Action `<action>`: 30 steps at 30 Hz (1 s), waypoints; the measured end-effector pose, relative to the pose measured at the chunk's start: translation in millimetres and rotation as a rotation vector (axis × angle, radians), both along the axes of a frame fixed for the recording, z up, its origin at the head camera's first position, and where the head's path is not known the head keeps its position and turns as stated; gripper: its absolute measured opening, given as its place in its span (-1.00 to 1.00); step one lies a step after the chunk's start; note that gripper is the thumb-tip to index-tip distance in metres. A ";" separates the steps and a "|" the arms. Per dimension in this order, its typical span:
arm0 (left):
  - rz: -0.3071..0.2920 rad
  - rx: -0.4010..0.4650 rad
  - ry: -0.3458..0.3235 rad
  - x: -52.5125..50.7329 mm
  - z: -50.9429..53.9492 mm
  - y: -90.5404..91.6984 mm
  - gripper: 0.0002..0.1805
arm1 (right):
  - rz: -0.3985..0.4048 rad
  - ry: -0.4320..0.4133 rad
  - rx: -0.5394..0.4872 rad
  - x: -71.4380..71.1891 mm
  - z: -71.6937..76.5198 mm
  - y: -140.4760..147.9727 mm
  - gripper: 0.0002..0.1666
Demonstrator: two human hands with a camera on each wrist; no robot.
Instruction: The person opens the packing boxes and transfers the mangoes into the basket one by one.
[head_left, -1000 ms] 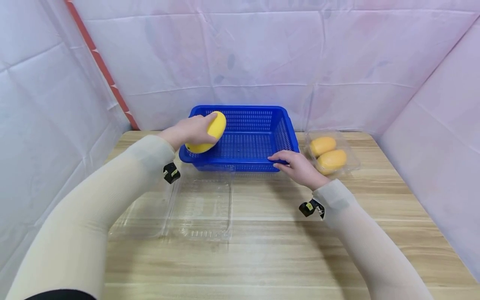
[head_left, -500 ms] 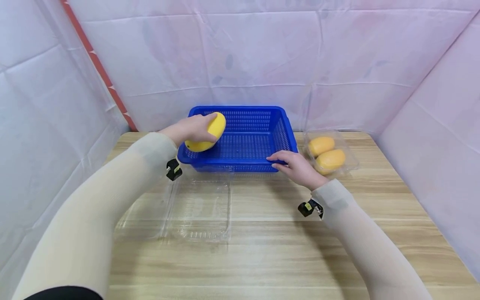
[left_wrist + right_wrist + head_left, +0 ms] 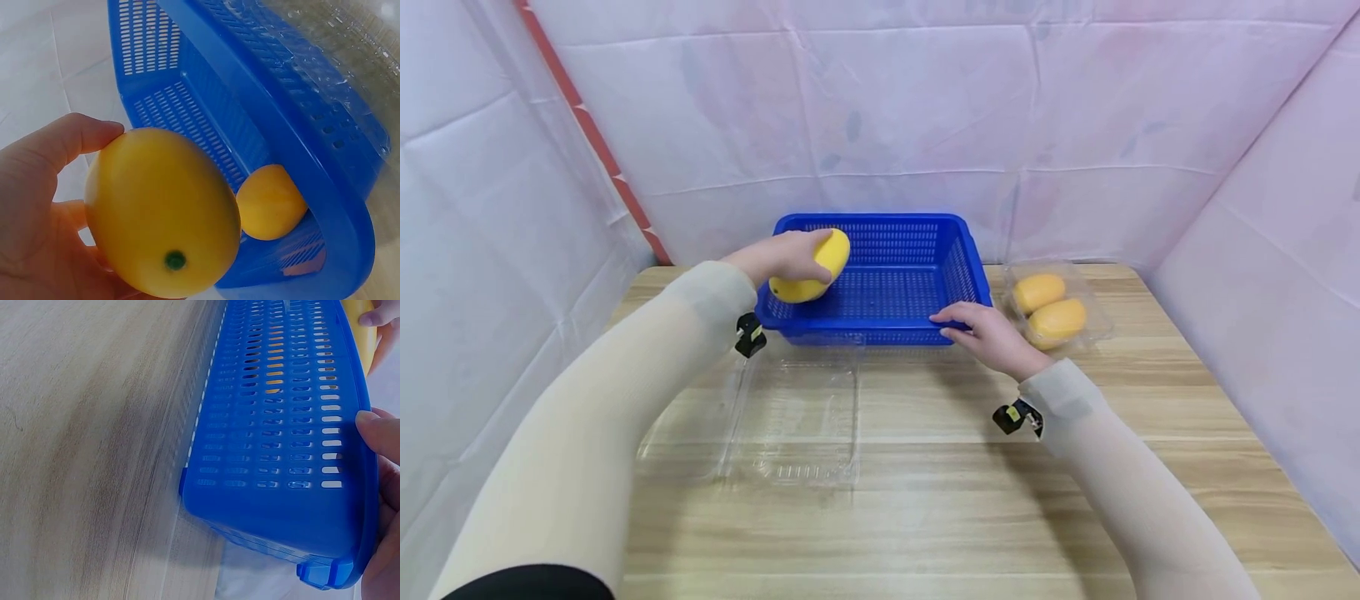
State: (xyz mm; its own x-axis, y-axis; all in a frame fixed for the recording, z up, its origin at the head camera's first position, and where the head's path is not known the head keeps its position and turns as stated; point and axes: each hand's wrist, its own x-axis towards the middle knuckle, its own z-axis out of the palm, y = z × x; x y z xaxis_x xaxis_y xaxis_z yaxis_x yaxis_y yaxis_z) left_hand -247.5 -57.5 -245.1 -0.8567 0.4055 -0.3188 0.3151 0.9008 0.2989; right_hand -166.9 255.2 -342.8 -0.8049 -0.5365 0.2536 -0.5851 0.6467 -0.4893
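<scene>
A yellow mango (image 3: pixel 833 252) is gripped in my left hand (image 3: pixel 788 255), over the left end of a blue slotted basket (image 3: pixel 880 322). In the left wrist view, the thumb and fingers wrap the held mango (image 3: pixel 162 212), and its green stem spot shows. A second mango (image 3: pixel 270 203) lies inside the basket in that view; the held one hides it in the head view. My right hand (image 3: pixel 988 337) pinches the basket's near rim toward the right corner. From the right wrist view, the thumb (image 3: pixel 380 431) presses on the outside of the rim.
An open clear plastic clamshell box (image 3: pixel 805 417) lies in front of the basket, its lid (image 3: pixel 692 425) folded out left. Right of the basket, another clear box (image 3: pixel 1099 321) holds two mangoes (image 3: pixel 1057 321). Cloth walls (image 3: pixel 895 100) stand behind and beside the wooden table (image 3: pixel 955 517).
The head view has drifted slightly, so the basket and boxes appear a little further left. Both hands keep their holds, and the mango stays over the basket's left end.
</scene>
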 end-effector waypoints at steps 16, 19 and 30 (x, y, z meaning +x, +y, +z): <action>0.121 0.086 -0.032 -6.2 -4.6 5.0 -0.09 | 0.001 0.000 -0.011 1.2 -1.4 -3.7 -0.69; 0.108 0.083 -0.032 -9.5 -6.4 6.6 -0.11 | 0.002 0.006 -0.011 0.5 -2.1 -3.4 -0.70; 0.112 0.106 -0.107 -26.8 -18.3 11.1 -0.10 | 0.001 -0.006 -0.013 -0.1 -9.8 -3.3 -0.70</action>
